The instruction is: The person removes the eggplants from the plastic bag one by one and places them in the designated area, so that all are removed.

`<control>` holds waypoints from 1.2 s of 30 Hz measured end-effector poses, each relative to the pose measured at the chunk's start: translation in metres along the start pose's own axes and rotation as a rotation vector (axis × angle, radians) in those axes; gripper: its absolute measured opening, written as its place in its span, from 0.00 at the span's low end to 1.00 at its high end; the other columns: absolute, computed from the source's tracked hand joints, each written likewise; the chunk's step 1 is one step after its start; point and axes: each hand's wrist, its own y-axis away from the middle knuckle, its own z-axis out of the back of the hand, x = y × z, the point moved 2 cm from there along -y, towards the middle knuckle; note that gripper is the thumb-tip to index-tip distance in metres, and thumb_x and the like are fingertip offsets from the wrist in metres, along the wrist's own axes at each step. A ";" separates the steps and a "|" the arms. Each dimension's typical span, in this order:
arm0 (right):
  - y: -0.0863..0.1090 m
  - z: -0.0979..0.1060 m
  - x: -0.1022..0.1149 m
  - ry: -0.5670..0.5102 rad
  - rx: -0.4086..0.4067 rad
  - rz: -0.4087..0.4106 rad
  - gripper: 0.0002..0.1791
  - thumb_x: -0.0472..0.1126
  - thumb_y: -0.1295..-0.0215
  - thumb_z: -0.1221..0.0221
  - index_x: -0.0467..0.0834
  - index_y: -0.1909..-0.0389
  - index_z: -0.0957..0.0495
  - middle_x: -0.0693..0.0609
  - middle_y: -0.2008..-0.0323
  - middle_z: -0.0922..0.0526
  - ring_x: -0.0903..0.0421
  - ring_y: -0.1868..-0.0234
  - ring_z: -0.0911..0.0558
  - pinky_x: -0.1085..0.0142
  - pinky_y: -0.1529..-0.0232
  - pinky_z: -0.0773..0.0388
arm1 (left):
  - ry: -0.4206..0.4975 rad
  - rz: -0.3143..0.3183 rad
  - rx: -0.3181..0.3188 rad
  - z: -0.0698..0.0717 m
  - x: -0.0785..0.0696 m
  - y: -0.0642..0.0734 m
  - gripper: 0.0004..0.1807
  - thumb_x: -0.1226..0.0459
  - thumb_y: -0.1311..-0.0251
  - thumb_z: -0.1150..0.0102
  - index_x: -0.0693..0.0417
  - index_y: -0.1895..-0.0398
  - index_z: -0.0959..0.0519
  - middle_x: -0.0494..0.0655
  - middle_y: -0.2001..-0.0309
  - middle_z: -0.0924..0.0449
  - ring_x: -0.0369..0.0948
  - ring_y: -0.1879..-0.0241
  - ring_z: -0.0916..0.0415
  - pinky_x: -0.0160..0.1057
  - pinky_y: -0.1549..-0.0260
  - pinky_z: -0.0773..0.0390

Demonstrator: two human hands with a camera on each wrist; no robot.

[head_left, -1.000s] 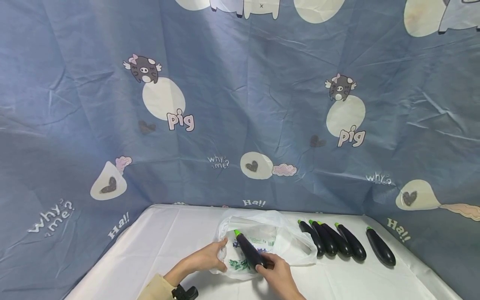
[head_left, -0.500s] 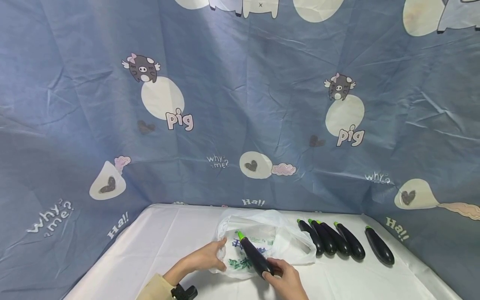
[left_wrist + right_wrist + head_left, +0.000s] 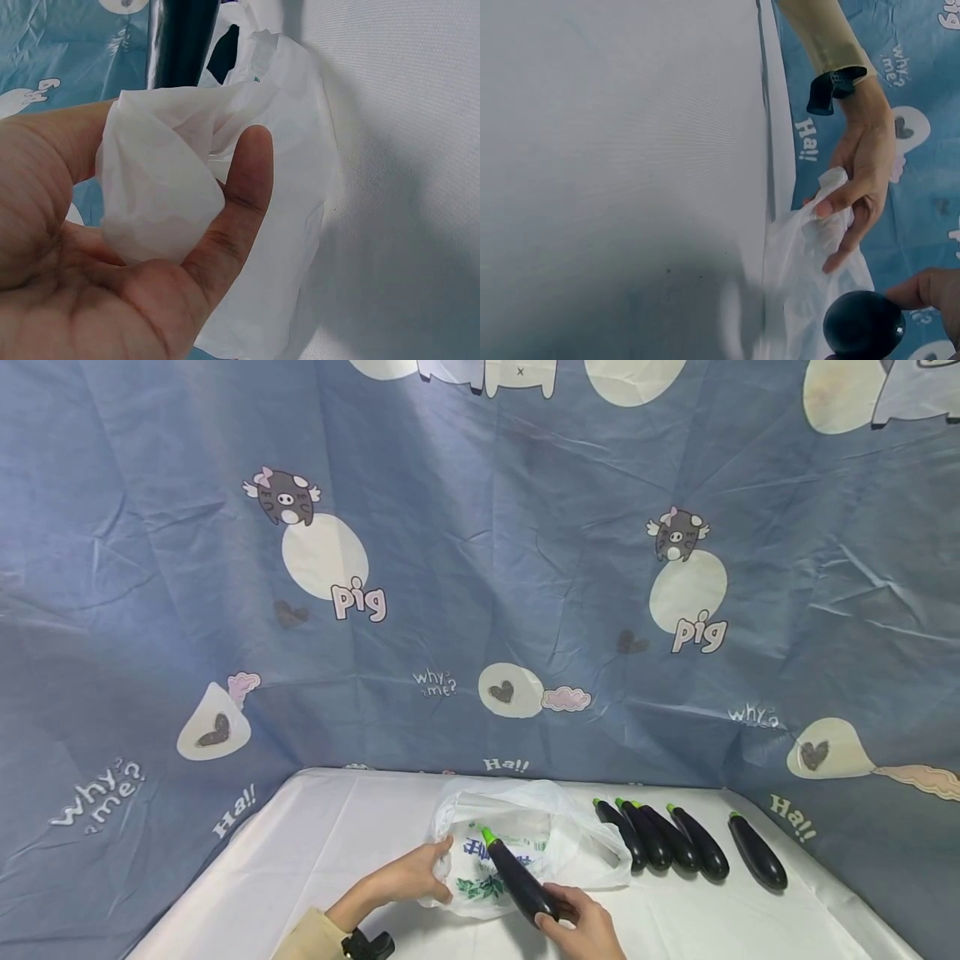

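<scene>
A white plastic bag (image 3: 585,856) with blue and green print lies on the table, its mouth facing the person. My left hand (image 3: 417,873) holds the left side of its rim; in the left wrist view the plastic (image 3: 161,180) sits between thumb and fingers. My right hand (image 3: 583,925) grips a dark eggplant (image 3: 517,877) near its rounded end, fingers behind it. Its green stem points up and left, in front of the bag's opening. From the right wrist view, the eggplant's round end (image 3: 864,325) shows beside the fingers.
Several more eggplants (image 3: 701,843) lie side by side right of the bag, the nearest touching or close to it. A single eggplant (image 3: 757,852) lies farther right. White cloth covers the table (image 3: 352,827); a blue printed curtain (image 3: 420,635) hangs behind.
My right hand has shifted right and toward the person, taking the eggplant along; its stem end has moved the same way. The left hand and the bag stay nearly still.
</scene>
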 end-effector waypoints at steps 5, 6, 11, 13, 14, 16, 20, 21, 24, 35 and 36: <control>0.006 0.006 -0.003 -0.013 -0.021 -0.016 0.27 0.43 0.49 0.33 0.30 0.50 0.22 0.39 0.54 0.17 0.50 0.57 0.15 0.64 0.56 0.19 | 0.006 -0.007 -0.002 0.000 0.000 0.001 0.52 0.72 0.63 0.32 0.80 0.32 0.47 0.75 0.30 0.49 0.64 0.31 0.47 0.62 0.36 0.43; 0.007 0.007 -0.004 -0.013 -0.025 -0.025 0.27 0.43 0.49 0.33 0.30 0.50 0.22 0.39 0.53 0.17 0.50 0.57 0.15 0.65 0.56 0.19 | 0.009 -0.009 -0.002 0.000 0.000 0.001 0.52 0.72 0.63 0.32 0.80 0.32 0.47 0.75 0.30 0.49 0.63 0.31 0.47 0.62 0.36 0.43; 0.012 0.014 -0.008 -0.025 -0.042 -0.085 0.28 0.42 0.48 0.33 0.29 0.49 0.22 0.38 0.53 0.18 0.49 0.56 0.16 0.64 0.56 0.19 | 0.018 -0.006 0.003 0.000 0.000 0.000 0.51 0.72 0.63 0.33 0.80 0.32 0.47 0.75 0.30 0.50 0.65 0.30 0.48 0.63 0.36 0.44; 0.013 0.018 -0.010 -0.024 -0.059 -0.098 0.28 0.42 0.49 0.33 0.29 0.49 0.22 0.38 0.53 0.17 0.49 0.56 0.15 0.64 0.56 0.19 | 0.017 -0.003 0.005 0.000 0.000 0.000 0.51 0.72 0.63 0.33 0.80 0.32 0.46 0.75 0.30 0.50 0.65 0.30 0.49 0.63 0.36 0.44; 0.014 0.020 -0.011 -0.019 -0.067 -0.102 0.28 0.42 0.48 0.33 0.29 0.49 0.22 0.39 0.53 0.17 0.49 0.56 0.15 0.65 0.56 0.19 | 0.015 -0.002 0.007 0.000 0.001 0.000 0.51 0.72 0.63 0.33 0.80 0.32 0.46 0.75 0.29 0.50 0.65 0.30 0.49 0.63 0.35 0.44; 0.016 0.024 -0.012 -0.024 -0.100 -0.109 0.27 0.41 0.50 0.32 0.30 0.49 0.22 0.39 0.54 0.17 0.49 0.56 0.15 0.66 0.56 0.19 | 0.015 0.001 0.009 0.000 0.001 0.000 0.51 0.72 0.63 0.33 0.80 0.32 0.46 0.75 0.29 0.50 0.66 0.30 0.49 0.63 0.36 0.44; 0.017 0.034 -0.014 -0.021 -0.148 -0.131 0.28 0.42 0.50 0.32 0.30 0.49 0.22 0.40 0.53 0.17 0.49 0.55 0.15 0.66 0.55 0.19 | 0.015 0.002 0.012 0.000 0.001 0.000 0.51 0.72 0.63 0.33 0.80 0.32 0.46 0.75 0.29 0.50 0.65 0.30 0.49 0.63 0.36 0.43; 0.018 0.037 -0.014 -0.026 -0.160 -0.143 0.28 0.42 0.50 0.31 0.31 0.49 0.22 0.40 0.53 0.17 0.49 0.55 0.15 0.66 0.55 0.19 | 0.016 0.002 0.012 0.000 0.000 0.000 0.51 0.72 0.63 0.33 0.80 0.32 0.47 0.75 0.29 0.50 0.65 0.30 0.49 0.63 0.36 0.43; 0.017 0.046 -0.014 -0.008 -0.187 -0.169 0.29 0.43 0.50 0.31 0.31 0.48 0.22 0.40 0.52 0.17 0.49 0.55 0.16 0.65 0.54 0.19 | 0.012 -0.002 0.010 0.000 -0.001 0.001 0.51 0.72 0.63 0.33 0.80 0.32 0.46 0.75 0.29 0.51 0.65 0.30 0.49 0.62 0.36 0.43; 0.014 0.081 -0.019 0.074 -0.271 -0.215 0.34 0.50 0.48 0.32 0.33 0.44 0.24 0.34 0.47 0.20 0.42 0.49 0.17 0.59 0.49 0.21 | 0.004 0.005 0.011 0.000 -0.005 0.003 0.50 0.72 0.62 0.33 0.80 0.32 0.46 0.75 0.29 0.51 0.67 0.30 0.52 0.63 0.35 0.46; 0.013 0.084 -0.020 0.080 -0.273 -0.221 0.35 0.51 0.47 0.33 0.33 0.43 0.24 0.33 0.47 0.20 0.42 0.49 0.18 0.57 0.49 0.21 | 0.003 0.007 0.012 0.000 -0.005 0.003 0.50 0.72 0.62 0.33 0.80 0.32 0.46 0.75 0.29 0.51 0.67 0.30 0.52 0.63 0.35 0.46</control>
